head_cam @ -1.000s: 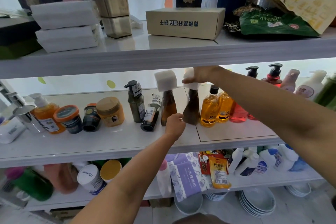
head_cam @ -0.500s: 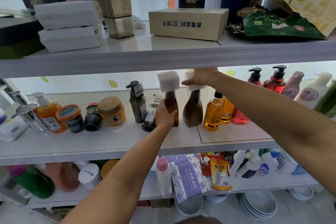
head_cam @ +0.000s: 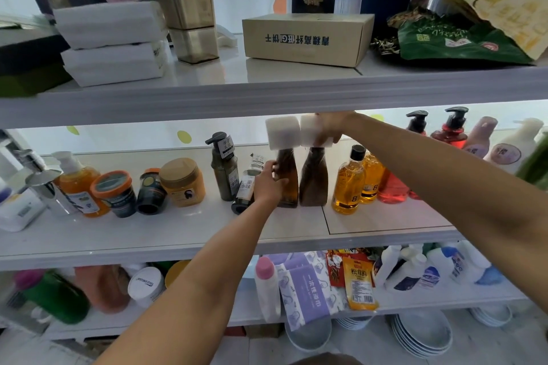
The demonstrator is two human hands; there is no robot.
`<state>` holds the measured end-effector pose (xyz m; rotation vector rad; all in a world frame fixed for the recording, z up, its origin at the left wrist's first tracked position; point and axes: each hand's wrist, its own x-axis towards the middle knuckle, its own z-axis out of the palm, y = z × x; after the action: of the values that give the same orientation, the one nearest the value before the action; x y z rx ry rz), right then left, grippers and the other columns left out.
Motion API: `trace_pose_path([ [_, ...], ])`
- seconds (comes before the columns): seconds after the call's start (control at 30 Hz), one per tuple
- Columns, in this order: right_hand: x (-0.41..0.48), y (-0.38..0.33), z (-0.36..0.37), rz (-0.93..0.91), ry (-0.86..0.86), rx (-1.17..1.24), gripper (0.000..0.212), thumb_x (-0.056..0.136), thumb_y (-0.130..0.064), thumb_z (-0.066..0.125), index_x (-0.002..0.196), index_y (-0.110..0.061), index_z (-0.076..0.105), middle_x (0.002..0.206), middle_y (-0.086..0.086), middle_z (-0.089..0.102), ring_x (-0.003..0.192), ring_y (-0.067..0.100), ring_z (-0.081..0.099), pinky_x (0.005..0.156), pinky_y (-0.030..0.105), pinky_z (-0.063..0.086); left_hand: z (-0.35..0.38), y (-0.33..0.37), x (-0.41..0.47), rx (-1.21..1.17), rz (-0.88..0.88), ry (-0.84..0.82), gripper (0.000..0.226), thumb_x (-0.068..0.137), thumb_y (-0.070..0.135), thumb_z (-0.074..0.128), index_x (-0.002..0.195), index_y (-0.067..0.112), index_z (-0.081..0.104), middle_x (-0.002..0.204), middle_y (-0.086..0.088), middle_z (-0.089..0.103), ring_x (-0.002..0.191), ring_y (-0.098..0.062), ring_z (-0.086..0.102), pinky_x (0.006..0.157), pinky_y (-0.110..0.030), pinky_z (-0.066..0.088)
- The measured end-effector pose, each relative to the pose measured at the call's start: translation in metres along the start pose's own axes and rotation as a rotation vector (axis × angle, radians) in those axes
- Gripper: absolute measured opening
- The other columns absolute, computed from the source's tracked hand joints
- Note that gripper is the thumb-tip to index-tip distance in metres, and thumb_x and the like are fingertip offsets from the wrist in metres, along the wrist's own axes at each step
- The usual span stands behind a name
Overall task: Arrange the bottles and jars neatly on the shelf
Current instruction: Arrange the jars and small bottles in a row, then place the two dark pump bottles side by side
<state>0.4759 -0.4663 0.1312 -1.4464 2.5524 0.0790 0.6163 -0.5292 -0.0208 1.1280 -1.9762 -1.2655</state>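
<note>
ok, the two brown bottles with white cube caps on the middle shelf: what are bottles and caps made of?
Left brown tapered bottle: translucent, glossy; glass or clear plastic, unclear which. Right brown tapered bottle: darker, similar sheen, likely same. White cube caps: opaque, matte, rounded edges; probably plastic.

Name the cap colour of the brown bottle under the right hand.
White cap, seen best in the head view.

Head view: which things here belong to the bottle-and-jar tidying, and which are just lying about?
Job: left hand gripping left brown bottle; right hand holding right brown bottle by its cap; tan jar; amber bottles.
Lying about: cardboard box; green bag; stacked bowls.
</note>
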Motion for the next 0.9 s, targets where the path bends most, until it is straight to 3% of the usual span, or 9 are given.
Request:
trace_pose_path([
  [0.13, -0.004, -0.003, 0.001, 0.003, 0.09, -0.088, 0.046, 0.073, -0.033, 0.071, 0.111, -0.009, 0.06, 0.088, 0.006, 0.066, 0.061, 0.017, 0.059, 0.058, 0.025, 0.05, -0.001, -0.001, -0.002, 0.057, 0.02, -0.013, 0.05, 0.088, 0.008, 0.064, 0.133, 0.018, 0.046, 0.131, -0.01, 0.059, 0.112, -0.03, 0.059, 0.095, -0.046, 0.05],
  [0.23, -0.007, -0.004, 0.006, 0.022, 0.181, -0.1, 0.059, 0.067, -0.041, 0.077, 0.115, -0.014, 0.053, 0.096, 0.002, 0.058, 0.095, 0.023, 0.059, 0.076, 0.031, 0.048, -0.004, -0.006, -0.009, 0.239, 0.082, 0.039, 0.053, 0.089, 0.015, 0.064, 0.138, 0.014, 0.043, 0.135, -0.011, 0.056, 0.122, -0.029, 0.054, 0.1, -0.041, 0.046],
  [0.33, -0.011, -0.002, 0.022, 0.047, 0.247, 0.006, 0.097, 0.062, -0.042, 0.083, 0.138, -0.013, 0.03, 0.134, 0.009, 0.043, 0.128, 0.028, 0.04, 0.097, 0.041, 0.043, -0.015, -0.019, -0.018, 0.514, 0.111, 0.205, 0.044, 0.093, 0.022, 0.058, 0.134, 0.01, 0.047, 0.136, -0.011, 0.052, 0.126, -0.026, 0.047, 0.101, -0.035, 0.043],
  [0.43, -0.022, -0.003, 0.039, -0.019, 0.332, -0.013, 0.119, 0.064, -0.044, 0.082, 0.148, -0.011, 0.005, 0.151, 0.013, 0.012, 0.142, 0.031, 0.013, 0.116, 0.044, 0.021, -0.03, -0.035, -0.028, 0.648, -0.015, 0.26, 0.049, 0.094, 0.031, 0.055, 0.135, 0.008, 0.042, 0.137, -0.014, 0.044, 0.127, -0.028, 0.042, 0.101, -0.034, 0.042],
  [0.5, -0.03, -0.011, 0.046, -0.056, 0.418, 0.014, 0.123, 0.063, -0.044, 0.082, 0.149, -0.011, 0.0, 0.153, 0.015, 0.007, 0.143, 0.033, 0.008, 0.119, 0.042, 0.013, -0.039, -0.042, -0.032, 0.567, -0.165, 0.194, 0.057, 0.093, 0.033, 0.057, 0.139, 0.006, 0.037, 0.14, -0.016, 0.04, 0.131, -0.03, 0.038, 0.103, -0.038, 0.041],
  [0.6, -0.045, -0.031, 0.063, -0.147, 0.631, 0.067, 0.108, 0.06, -0.04, 0.085, 0.144, -0.008, 0.024, 0.145, 0.017, 0.028, 0.135, 0.035, 0.027, 0.115, 0.042, 0.027, -0.05, -0.047, -0.033, 0.459, -0.232, 0.134, 0.056, 0.092, 0.032, 0.059, 0.135, 0.004, 0.039, 0.14, -0.016, 0.04, 0.131, -0.031, 0.038, 0.103, -0.041, 0.04],
  [0.73, -0.066, -0.061, 0.106, -0.156, 0.878, -0.046, 0.057, 0.068, -0.029, 0.08, 0.112, -0.005, 0.055, 0.112, 0.017, 0.056, 0.103, 0.033, 0.056, 0.09, 0.041, 0.051, -0.059, -0.05, -0.032, 0.349, -0.322, 0.091, 0.07, 0.083, 0.035, 0.071, 0.135, 0.002, 0.038, 0.139, -0.019, 0.04, 0.13, -0.034, 0.038, 0.105, -0.04, 0.038],
  [0.83, -0.072, -0.092, 0.136, -0.173, 0.585, 0.178, 0.016, 0.089, -0.019, 0.058, 0.103, -0.011, 0.059, 0.106, 0.007, 0.061, 0.097, 0.021, 0.06, 0.083, 0.034, 0.052, -0.062, -0.054, -0.033, 0.243, -0.454, 0.015, 0.073, 0.078, 0.039, 0.075, 0.133, 0.004, 0.043, 0.138, -0.018, 0.041, 0.127, -0.033, 0.041, 0.105, -0.038, 0.038],
  [0.9, -0.067, -0.109, 0.152, -0.022, 0.333, 0.386, 0.018, 0.094, -0.019, 0.049, 0.104, -0.01, 0.061, 0.104, 0.007, 0.063, 0.097, 0.023, 0.061, 0.08, 0.034, 0.05, -0.064, -0.061, -0.033, 0.129, -0.493, -0.033, 0.072, 0.074, 0.04, 0.078, 0.13, 0.007, 0.047, 0.134, -0.017, 0.048, 0.123, -0.033, 0.047, 0.106, -0.039, 0.04],
])
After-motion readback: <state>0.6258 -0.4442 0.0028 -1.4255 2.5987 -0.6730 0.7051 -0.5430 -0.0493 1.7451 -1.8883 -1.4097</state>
